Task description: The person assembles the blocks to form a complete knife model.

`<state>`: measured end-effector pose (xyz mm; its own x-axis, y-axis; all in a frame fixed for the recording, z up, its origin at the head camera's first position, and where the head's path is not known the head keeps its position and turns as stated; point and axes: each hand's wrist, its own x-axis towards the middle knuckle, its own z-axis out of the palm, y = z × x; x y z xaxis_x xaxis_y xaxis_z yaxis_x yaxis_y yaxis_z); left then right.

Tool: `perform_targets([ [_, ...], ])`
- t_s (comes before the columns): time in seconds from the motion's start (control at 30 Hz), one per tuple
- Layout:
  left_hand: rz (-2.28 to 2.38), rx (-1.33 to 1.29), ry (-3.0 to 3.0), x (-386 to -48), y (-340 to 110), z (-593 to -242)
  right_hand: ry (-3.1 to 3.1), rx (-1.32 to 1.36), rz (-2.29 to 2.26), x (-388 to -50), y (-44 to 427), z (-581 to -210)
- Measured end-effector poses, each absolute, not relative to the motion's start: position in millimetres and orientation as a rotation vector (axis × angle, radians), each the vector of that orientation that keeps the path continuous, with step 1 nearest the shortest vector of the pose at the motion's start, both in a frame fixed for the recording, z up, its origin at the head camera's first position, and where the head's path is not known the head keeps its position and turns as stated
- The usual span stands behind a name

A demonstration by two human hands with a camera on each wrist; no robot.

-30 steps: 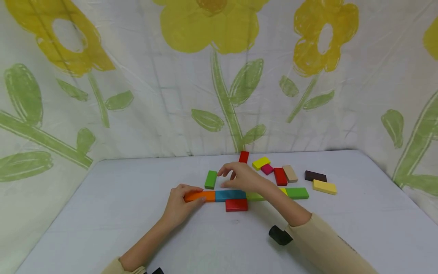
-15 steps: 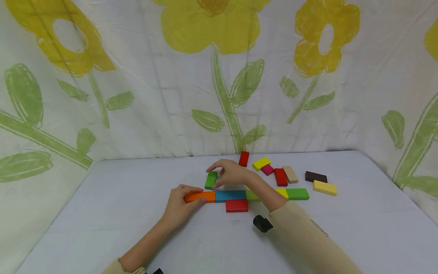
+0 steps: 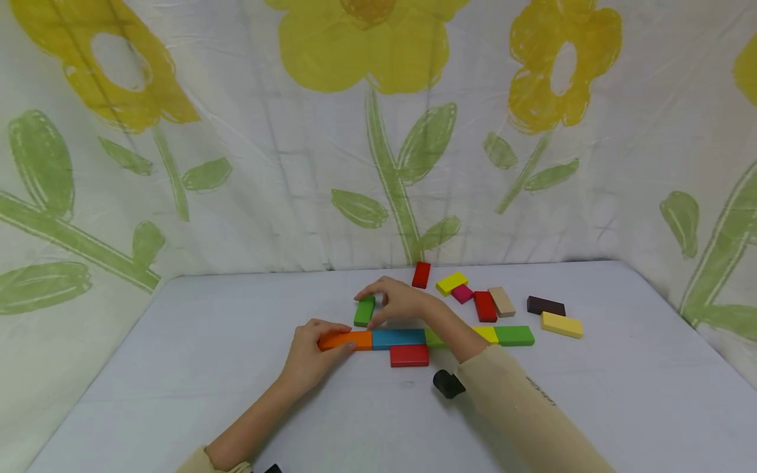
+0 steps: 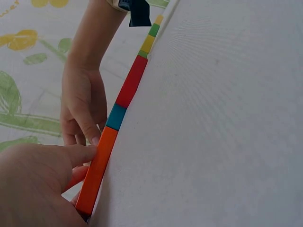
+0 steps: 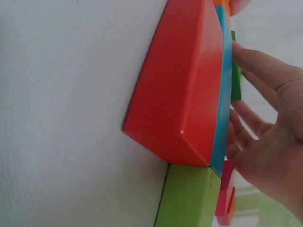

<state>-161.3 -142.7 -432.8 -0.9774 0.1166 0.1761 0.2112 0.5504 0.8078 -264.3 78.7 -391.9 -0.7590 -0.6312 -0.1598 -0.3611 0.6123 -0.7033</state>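
Green block: we find it (image 3: pixel 364 314) lying flat under the right grip (image 3: pixel 399 302), just beyond the row and apart from it.
Right grip: bent round that green block, forefinger at the far end, thumb at the near end; how firmly it pinches, we cannot tell.
Left grip: this one (image 3: pixel 313 343) pinches the orange block (image 3: pixel 361 338), thumb on the near side, fingers on the far side.
Row: from the left grip rightward we read orange, then a blue block (image 3: pixel 399 338) touching it, then a light green block (image 3: pixel 434 338), a yellow block (image 3: pixel 487 335) and an end green block (image 3: pixel 514 336); the right forearm hides where light green meets yellow.
Near side: a red block (image 3: pixel 409 355) lies against the blue one, nearer to us than the right grip.
Progress: we judge the work partway; five blocks stand in line with one set alongside, while eight, the green block included, lie outside. How many of those belong to it, we cannot tell.
Loose pieces: right of the right grip and beyond the row we see two red bricks (image 3: pixel 485 306), a yellow brick (image 3: pixel 452 282) touching a pink brick (image 3: pixel 462 293), a tan brick (image 3: pixel 502 301), a dark brick (image 3: pixel 546 305) and a pale yellow brick (image 3: pixel 562 324).
Backdrop: behind both grips, past the white table (image 3: pixel 177 368), hangs a flowered cloth (image 3: pixel 248 217).
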Motion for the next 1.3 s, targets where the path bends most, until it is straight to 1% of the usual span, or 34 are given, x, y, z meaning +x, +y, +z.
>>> perform_targets([
  [0.43, -1.417, -0.260, -2.692, -159, -143, -432, 2.571, -0.663, -0.971, -263, 78, -391],
  [0.7, -1.415, -0.251, -2.696, -159, -143, -432, 2.575, -0.736, -0.971, -262, 79, -392],
  [1.07, -1.401, -0.263, -2.696, -161, -143, -432, 2.588, -0.697, -0.997, -257, 78, -390],
  [1.3, -1.414, -0.278, -2.686, -161, -143, -432, 2.605, -0.669, -1.040, -246, 80, -386],
])
